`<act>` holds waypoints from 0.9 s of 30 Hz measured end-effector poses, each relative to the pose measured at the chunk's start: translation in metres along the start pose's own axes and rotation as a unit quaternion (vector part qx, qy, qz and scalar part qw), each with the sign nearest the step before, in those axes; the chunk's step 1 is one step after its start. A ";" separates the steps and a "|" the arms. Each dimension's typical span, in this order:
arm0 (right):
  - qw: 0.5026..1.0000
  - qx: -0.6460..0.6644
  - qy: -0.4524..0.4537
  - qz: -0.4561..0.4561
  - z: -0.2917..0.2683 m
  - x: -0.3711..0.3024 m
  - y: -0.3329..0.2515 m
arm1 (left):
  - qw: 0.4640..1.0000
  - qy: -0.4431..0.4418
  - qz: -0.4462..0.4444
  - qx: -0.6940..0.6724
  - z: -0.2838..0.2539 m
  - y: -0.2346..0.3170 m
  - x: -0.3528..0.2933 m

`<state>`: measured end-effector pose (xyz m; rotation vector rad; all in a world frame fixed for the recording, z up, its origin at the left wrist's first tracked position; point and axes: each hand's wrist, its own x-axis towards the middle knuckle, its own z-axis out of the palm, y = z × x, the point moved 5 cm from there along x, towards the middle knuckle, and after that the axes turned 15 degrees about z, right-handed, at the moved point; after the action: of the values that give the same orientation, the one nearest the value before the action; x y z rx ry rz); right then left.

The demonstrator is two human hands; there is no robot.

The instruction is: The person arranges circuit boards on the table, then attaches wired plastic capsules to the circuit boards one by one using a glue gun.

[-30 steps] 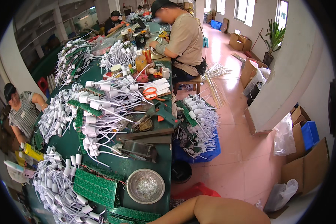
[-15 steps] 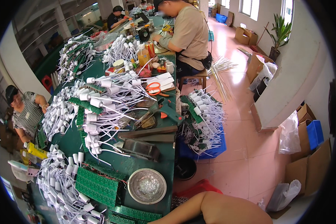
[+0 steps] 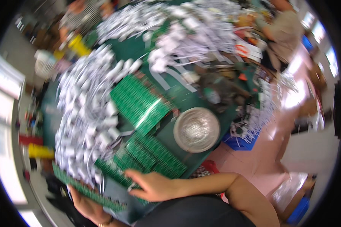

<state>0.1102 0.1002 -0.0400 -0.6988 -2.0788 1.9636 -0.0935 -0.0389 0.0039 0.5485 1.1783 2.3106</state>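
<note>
A metal bowl (image 3: 179,135) is gleaming at right as glossy circuit boards (image 3: 137,99) are catching light near smooth plastic sockets (image 3: 110,121).

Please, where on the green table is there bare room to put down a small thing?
A narrow strip of bare table shows between the metal bowl and the green boards. Another patch lies farther away, bordered by piles of white sockets. It is crowded at left with sockets, and in front, where boards lie near the right hand.

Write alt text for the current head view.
A bare left hand holds a green circuit-board strip while the right hand is close to more green circuit boards on a green workbench. A metal bowl and heaped white cabled sockets lie nearby, blurred.
</note>
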 end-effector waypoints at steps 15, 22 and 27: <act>0.913 -0.353 0.164 -0.123 0.011 -0.008 -0.034 | 0.980 0.097 0.068 0.161 -0.004 -0.004 -0.040; 0.992 0.007 -0.125 -0.021 0.028 0.021 -0.045 | 0.989 0.007 -0.002 0.149 0.013 -0.027 -0.056; 0.989 -0.063 -0.133 -0.026 0.051 0.025 -0.039 | 0.987 -0.008 0.109 0.120 0.024 -0.031 -0.058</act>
<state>0.0574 0.0662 -0.0109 -0.4151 -2.3642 2.0056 -0.0265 -0.0412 -0.0162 0.8179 1.4638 2.3501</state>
